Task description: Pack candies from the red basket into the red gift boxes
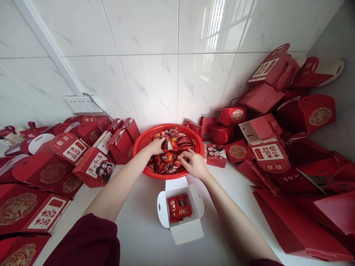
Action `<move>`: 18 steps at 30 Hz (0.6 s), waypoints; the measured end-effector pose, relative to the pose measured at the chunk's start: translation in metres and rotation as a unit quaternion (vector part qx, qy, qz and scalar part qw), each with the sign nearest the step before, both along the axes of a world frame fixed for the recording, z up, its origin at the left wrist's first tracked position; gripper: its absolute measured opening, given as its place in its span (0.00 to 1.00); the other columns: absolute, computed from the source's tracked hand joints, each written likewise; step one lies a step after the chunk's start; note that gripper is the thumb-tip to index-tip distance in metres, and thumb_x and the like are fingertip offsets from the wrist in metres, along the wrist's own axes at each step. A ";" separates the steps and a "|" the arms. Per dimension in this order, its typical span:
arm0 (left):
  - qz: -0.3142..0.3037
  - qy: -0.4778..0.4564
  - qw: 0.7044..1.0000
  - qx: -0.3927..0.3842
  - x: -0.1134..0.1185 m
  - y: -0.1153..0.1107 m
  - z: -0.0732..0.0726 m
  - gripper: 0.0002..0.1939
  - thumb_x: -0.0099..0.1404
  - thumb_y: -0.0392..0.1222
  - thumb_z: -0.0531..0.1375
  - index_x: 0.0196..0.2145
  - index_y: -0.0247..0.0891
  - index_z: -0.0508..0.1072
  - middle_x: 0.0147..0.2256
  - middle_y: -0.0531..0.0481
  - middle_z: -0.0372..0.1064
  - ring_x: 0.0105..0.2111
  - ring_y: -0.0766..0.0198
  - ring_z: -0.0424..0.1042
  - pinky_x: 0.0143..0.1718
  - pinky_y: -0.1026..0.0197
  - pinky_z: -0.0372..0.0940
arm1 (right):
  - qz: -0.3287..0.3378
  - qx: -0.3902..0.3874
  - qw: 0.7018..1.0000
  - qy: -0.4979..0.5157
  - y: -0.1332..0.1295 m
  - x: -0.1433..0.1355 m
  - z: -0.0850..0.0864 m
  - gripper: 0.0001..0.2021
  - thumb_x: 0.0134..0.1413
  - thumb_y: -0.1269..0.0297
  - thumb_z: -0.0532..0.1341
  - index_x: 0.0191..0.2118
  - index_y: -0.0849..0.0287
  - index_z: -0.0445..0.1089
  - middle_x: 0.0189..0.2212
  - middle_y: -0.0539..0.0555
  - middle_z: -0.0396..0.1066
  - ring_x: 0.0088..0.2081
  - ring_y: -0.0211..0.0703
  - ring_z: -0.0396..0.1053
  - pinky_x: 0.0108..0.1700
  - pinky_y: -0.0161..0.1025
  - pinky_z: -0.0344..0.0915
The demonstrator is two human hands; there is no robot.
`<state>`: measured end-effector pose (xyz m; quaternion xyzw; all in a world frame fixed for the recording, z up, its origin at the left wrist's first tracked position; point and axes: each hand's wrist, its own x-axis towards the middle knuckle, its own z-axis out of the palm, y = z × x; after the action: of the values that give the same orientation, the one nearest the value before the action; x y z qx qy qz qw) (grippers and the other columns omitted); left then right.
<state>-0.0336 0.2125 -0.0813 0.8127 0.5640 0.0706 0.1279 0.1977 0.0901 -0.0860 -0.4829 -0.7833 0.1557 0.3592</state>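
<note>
A red plastic basket (138, 147) full of red wrapped candies (166, 158) stands against the wall. My left hand (156, 146) reaches in over its left side, fingers closed on the edge of a red candy packet (172, 144). From the right comes my right hand (193, 163), its thumb and fingertips pinched together low among the candies; whatever they hold is too small to make out. Just in front of the basket sits an open white-lined gift box (186, 232), flaps folded outward. Several red candies (179, 210) lie inside it.
Many red gift boxes (52, 170) crowd the left side of the white table (138, 236). More red boxes (270, 155) are heaped on the right. A power strip (83, 104) with a cable rests by the tiled wall (149, 85).
</note>
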 end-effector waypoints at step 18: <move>0.080 -0.020 0.996 -0.030 -0.003 0.013 -0.010 0.17 0.70 0.45 0.59 0.53 0.37 0.69 0.52 0.42 0.68 0.48 0.56 0.71 0.48 0.50 0.70 | -0.014 0.004 1.000 0.006 -0.001 0.001 -0.005 0.10 0.64 0.58 0.56 0.35 0.53 0.73 0.27 0.47 0.76 0.27 0.41 0.71 0.31 0.35 0.57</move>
<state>-0.0364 0.2253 -0.0913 0.7591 0.6265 0.0799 0.1577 0.1983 0.0890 -0.0905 -0.4911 -0.7749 0.1504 0.3684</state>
